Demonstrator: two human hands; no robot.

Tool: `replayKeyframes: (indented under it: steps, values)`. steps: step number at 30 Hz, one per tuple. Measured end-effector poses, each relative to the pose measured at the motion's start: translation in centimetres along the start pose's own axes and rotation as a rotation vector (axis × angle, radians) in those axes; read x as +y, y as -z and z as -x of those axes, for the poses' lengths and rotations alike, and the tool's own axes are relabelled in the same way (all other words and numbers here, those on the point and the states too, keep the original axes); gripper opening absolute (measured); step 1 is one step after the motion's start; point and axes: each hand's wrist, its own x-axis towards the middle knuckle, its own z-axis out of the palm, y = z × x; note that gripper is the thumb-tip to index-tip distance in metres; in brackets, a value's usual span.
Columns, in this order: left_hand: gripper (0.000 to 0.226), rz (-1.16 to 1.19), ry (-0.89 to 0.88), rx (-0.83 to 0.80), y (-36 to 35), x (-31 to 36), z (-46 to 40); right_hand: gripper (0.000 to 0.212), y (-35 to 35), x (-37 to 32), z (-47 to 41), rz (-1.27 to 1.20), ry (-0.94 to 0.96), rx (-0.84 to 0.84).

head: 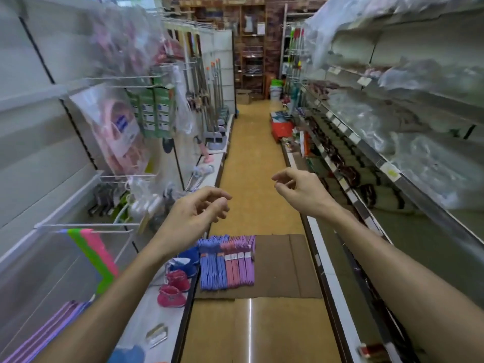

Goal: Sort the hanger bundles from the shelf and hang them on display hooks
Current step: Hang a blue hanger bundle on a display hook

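Several hanger bundles (pixel 226 262), blue, pink and purple, lie side by side on a flattened brown cardboard sheet (pixel 282 268) on the aisle floor. My left hand (pixel 195 213) hovers above and to the left of them, fingers loosely curled, holding nothing. My right hand (pixel 298 188) floats farther up the aisle to the right, fingers also loosely bent and empty. White wire display hooks (pixel 89 226) stick out from the left wall; green and pink hangers (pixel 97 254) hang on the nearest one, and purple hangers (pixel 42 334) show at the lower left.
Small pink and blue slippers (pixel 178 281) sit on the left base shelf beside the bundles. Bagged goods (pixel 117 132) hang on upper left hooks. The right shelving (pixel 392 163) holds wrapped items. A red box (pixel 281 128) stands on the floor farther down the aisle.
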Motion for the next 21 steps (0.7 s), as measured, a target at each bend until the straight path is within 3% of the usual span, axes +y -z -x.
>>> replayKeyframes:
  steps: [9,21]
  values:
    - [0.017,0.076,0.097,-0.041,-1.5,-6.9,-10.7,0.024,-1.7,7.1,-7.0,-0.02,-0.124,0.028]
    - [0.021,0.033,0.235,-0.001,-6.8,-19.0,-26.2,0.024,-7.4,22.1,-21.8,-0.027,-0.22,-0.095]
